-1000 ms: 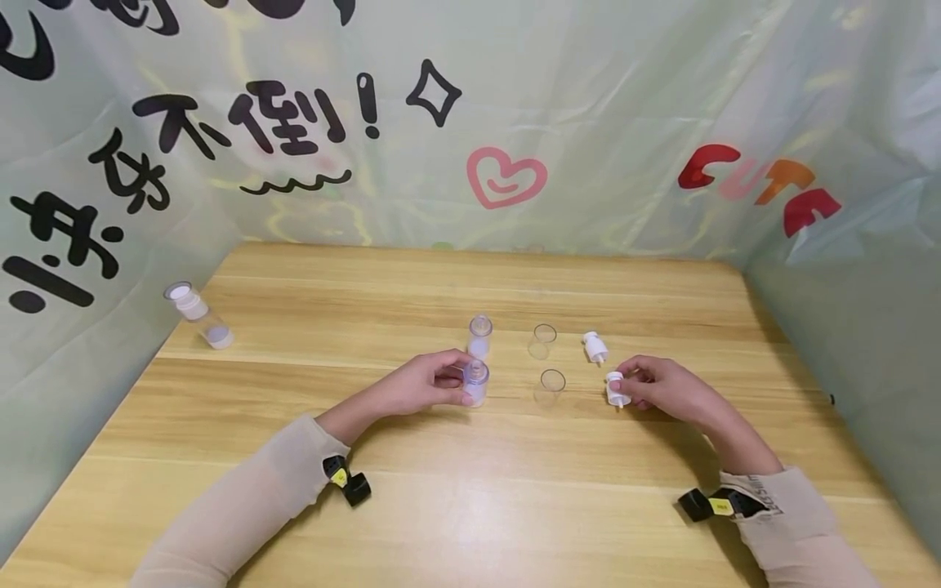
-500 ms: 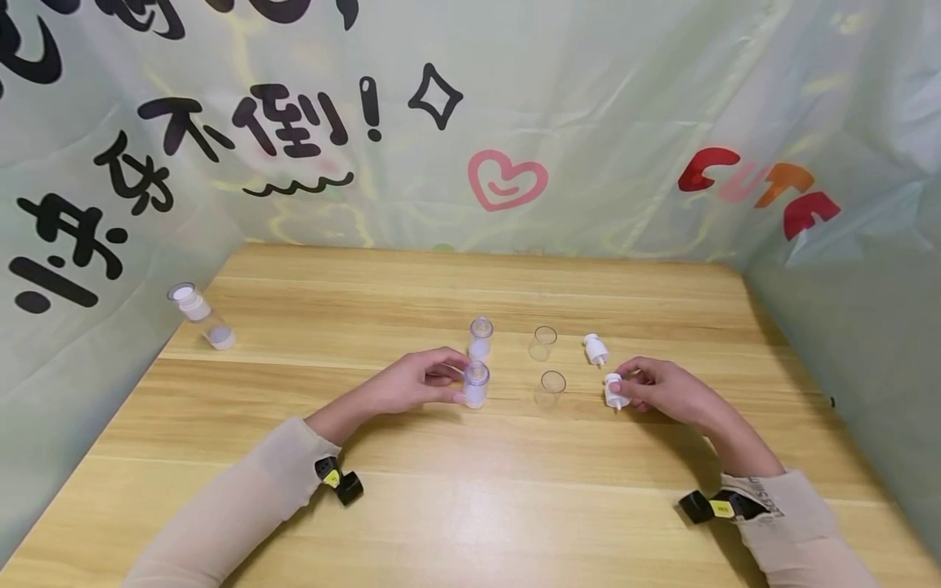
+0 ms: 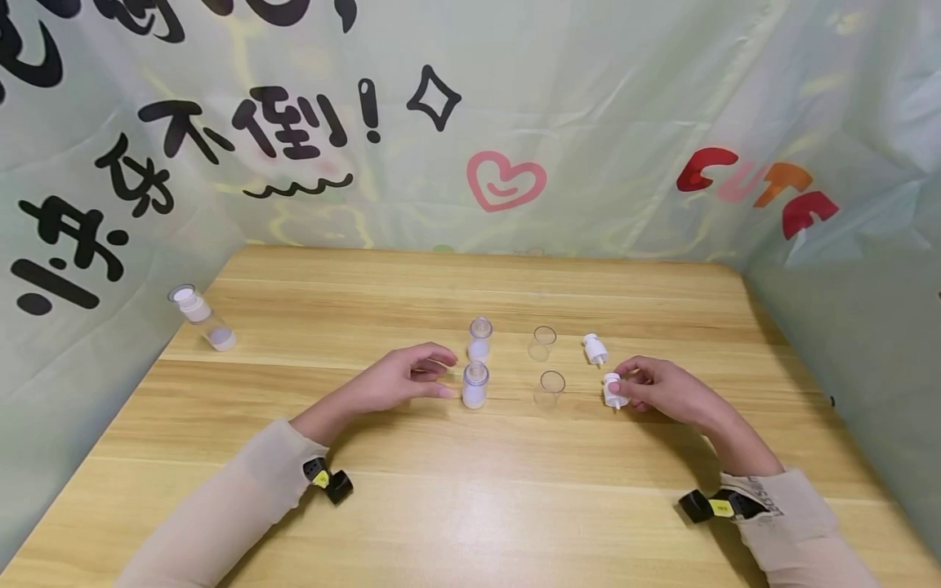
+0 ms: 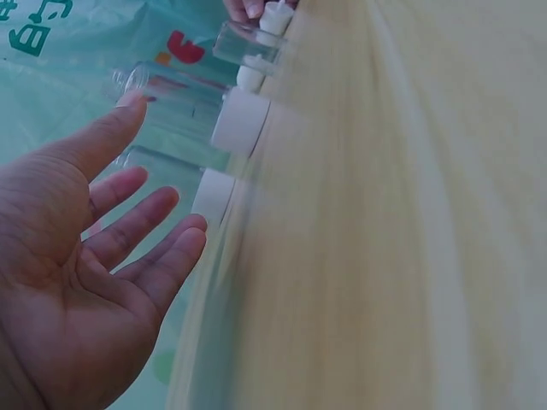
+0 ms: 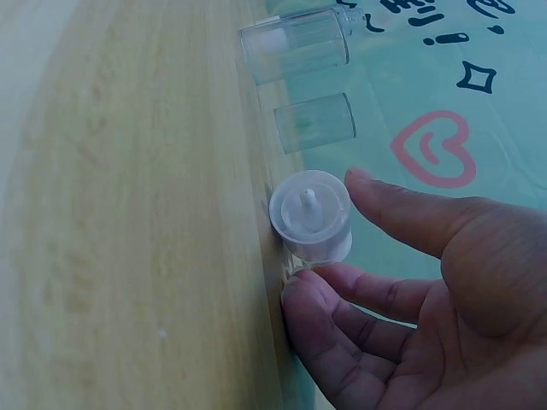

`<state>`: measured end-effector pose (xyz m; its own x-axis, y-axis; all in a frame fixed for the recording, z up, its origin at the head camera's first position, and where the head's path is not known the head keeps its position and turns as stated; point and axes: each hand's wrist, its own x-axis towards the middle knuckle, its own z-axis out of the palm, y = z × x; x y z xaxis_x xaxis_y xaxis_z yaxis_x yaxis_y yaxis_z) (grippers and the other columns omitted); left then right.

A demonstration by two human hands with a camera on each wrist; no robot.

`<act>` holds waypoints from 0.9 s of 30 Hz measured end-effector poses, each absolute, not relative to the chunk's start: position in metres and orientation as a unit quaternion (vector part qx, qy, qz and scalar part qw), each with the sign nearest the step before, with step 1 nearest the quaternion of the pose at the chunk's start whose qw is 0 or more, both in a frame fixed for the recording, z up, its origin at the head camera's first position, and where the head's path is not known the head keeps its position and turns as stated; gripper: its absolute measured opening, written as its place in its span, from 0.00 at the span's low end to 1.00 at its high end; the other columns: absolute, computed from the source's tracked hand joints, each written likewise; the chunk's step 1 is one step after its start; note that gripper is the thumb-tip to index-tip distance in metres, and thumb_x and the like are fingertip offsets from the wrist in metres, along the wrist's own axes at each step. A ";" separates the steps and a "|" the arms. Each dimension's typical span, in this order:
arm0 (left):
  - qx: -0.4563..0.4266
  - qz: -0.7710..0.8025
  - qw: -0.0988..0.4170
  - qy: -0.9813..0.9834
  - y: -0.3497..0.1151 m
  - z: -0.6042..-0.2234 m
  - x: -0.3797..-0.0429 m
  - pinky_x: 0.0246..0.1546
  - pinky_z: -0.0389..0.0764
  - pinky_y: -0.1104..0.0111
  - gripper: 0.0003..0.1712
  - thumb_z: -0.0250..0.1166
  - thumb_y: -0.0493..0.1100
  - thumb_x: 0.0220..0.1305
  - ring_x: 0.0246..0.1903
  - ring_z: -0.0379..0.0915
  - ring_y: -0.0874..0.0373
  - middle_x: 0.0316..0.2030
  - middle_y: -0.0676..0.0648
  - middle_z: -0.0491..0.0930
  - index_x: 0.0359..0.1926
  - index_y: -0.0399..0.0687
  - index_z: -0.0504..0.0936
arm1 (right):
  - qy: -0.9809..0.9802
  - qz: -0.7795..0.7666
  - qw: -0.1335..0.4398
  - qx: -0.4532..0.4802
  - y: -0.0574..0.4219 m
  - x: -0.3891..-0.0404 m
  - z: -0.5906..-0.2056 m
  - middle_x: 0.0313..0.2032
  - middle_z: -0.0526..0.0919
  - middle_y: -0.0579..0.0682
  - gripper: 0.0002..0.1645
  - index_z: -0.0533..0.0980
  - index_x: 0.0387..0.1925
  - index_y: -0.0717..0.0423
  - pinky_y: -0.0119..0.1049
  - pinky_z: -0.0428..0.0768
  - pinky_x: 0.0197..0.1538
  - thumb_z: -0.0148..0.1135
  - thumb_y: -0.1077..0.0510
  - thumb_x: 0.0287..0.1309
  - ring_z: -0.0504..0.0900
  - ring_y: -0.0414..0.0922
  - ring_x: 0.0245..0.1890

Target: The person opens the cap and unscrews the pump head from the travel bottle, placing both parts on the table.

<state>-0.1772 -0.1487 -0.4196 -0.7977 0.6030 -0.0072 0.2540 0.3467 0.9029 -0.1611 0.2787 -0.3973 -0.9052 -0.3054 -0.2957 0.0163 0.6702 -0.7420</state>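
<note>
At the far left of the desk [image 3: 470, 514] we see a clear bottle with a white top [image 3: 202, 318], standing near the left edge, well apart from the other things. Next, reaching in from the near left in a light sleeve [image 3: 220, 502], comes the left hand [image 3: 400, 380]. It is released: its thumb and fingers are spread around nothing, just left of the near bottle [image 3: 474, 390] and apart from it. We find this bottle upright, clear above and white at the base, with a like one, the far bottle [image 3: 479, 343], standing just behind it.

To their right we have two clear cylinders, the near cylinder [image 3: 551, 390] and the far cylinder [image 3: 541, 345], both upright with their round rims on top. Further right lies the far pump top [image 3: 595, 349], white, its thin stem toward the near side. Just nearer than that is the near pump top [image 3: 613, 392], which the right hand [image 3: 662, 388] grasps from the right between thumb and fingers; in the right wrist view we look onto its stem end. Behind the desk we see a pale sheet [image 3: 610, 98] with lettering and a pink heart [image 3: 506, 181].
</note>
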 end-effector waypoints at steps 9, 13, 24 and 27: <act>0.242 0.501 0.157 0.816 -0.163 -0.416 -0.177 0.60 0.74 0.60 0.33 0.71 0.52 0.59 0.58 0.72 0.50 0.59 0.45 0.75 0.62 0.44 0.74 | 0.897 -0.387 0.195 -0.085 0.279 -0.161 -0.395 0.37 0.79 0.55 0.32 0.70 0.57 0.68 0.38 0.81 0.36 0.63 0.46 0.65 0.79 0.48 0.32; 0.234 0.495 0.142 0.825 -0.170 -0.414 -0.176 0.60 0.74 0.58 0.33 0.71 0.53 0.60 0.58 0.72 0.50 0.58 0.45 0.75 0.61 0.44 0.74 | 0.900 -0.384 0.187 -0.089 0.279 -0.161 -0.394 0.35 0.78 0.55 0.31 0.71 0.56 0.67 0.36 0.80 0.34 0.62 0.46 0.65 0.78 0.47 0.30; 0.216 0.478 0.089 0.847 -0.191 -0.412 -0.178 0.60 0.73 0.55 0.30 0.69 0.50 0.62 0.58 0.72 0.47 0.58 0.42 0.76 0.61 0.42 0.74 | 0.927 -0.342 0.115 -0.098 0.276 -0.159 -0.388 0.41 0.79 0.53 0.30 0.73 0.54 0.64 0.39 0.79 0.41 0.61 0.43 0.65 0.79 0.53 0.45; 0.200 0.478 0.077 0.852 -0.199 -0.410 -0.178 0.60 0.74 0.56 0.31 0.70 0.52 0.62 0.58 0.72 0.48 0.58 0.43 0.76 0.61 0.42 0.74 | 0.931 -0.337 0.091 -0.105 0.274 -0.158 -0.386 0.43 0.80 0.55 0.29 0.73 0.55 0.64 0.44 0.79 0.44 0.61 0.44 0.66 0.80 0.55 0.47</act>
<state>-0.1776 -0.1986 -0.4098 -0.9081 0.4143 0.0611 0.2676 0.4620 0.8455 -0.1581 0.2740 -0.3859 -0.9613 -0.2576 -0.0981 -0.1350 0.7503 -0.6472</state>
